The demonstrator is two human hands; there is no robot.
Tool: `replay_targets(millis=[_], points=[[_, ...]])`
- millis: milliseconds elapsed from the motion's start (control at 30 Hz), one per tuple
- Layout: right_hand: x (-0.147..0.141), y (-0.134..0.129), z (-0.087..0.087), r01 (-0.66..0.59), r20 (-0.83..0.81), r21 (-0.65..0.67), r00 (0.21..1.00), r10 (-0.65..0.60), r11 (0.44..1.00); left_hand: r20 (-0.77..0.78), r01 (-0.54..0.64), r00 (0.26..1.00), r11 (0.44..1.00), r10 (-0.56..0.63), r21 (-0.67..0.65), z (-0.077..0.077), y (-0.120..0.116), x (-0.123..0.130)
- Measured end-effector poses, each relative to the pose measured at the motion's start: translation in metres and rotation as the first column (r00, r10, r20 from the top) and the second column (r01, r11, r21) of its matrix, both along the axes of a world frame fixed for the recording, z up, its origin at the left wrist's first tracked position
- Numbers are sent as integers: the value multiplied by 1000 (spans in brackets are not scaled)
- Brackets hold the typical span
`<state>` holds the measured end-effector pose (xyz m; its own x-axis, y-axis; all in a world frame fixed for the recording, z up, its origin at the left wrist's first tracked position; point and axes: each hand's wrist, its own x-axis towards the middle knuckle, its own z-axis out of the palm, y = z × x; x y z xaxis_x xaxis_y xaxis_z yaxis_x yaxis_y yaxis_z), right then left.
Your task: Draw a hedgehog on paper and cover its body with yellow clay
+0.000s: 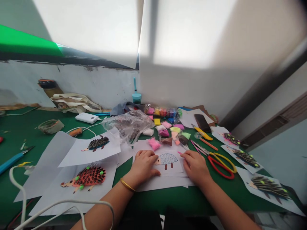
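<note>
A sheet of white paper (144, 185) lies in front of me. On it is a hedgehog picture (167, 159) with a blue-patterned body, a pale face and brown legs. My left hand (145, 167) rests flat on the sheet by the hedgehog's face, its fingers stretched out. At the sheet's right side, my right hand (195, 167) is curled, with a small pink piece of clay (179, 153) at its fingertips. Its thumb is mostly hidden. Just beyond the sheet sit several clay packets, among them a pink packet (154, 143) and a brown packet (166, 141).
Red-and-yellow scissors (220, 164), a yellow cutter (203, 132) and a dark phone (201, 122) lie to the right. Finished hedgehog sheets flank both sides, including a red hedgehog (90, 176). A white cable (59, 203) crosses the left front. A plastic bag (127, 123) lies behind.
</note>
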<state>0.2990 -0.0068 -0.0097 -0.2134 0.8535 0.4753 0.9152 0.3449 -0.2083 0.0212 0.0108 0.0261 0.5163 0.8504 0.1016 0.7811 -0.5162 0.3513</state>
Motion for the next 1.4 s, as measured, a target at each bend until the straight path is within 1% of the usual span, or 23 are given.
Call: replay_targets(millis=[233, 400, 533, 800, 1200, 1400], points=[[-7, -6, 6, -154, -43, -9, 987, 154, 988, 66, 4, 998, 1000, -4, -6, -8, 0, -3], [-20, -17, 11, -268, -26, -49, 963, 267, 962, 78, 1, 997, 1000, -1, -8, -9, -1, -3], [-26, -20, 12, -284, -16, -78, 959, 283, 956, 75, -5, 997, 1000, 7, -23, -7, -2, -2], [-24, -18, 9, -314, -4, -96, 949, 315, 945, 61, -9, 998, 999, 11, -35, -3, -3, -1], [-31, -21, 15, -377, 25, -124, 924, 383, 918, 71, -9, 997, 999, 11, -34, -8, -1, -2], [-35, -20, 15, -371, 32, -150, 924, 380, 916, 69, -9, 998, 1000, 11, -26, -7, -2, -2]])
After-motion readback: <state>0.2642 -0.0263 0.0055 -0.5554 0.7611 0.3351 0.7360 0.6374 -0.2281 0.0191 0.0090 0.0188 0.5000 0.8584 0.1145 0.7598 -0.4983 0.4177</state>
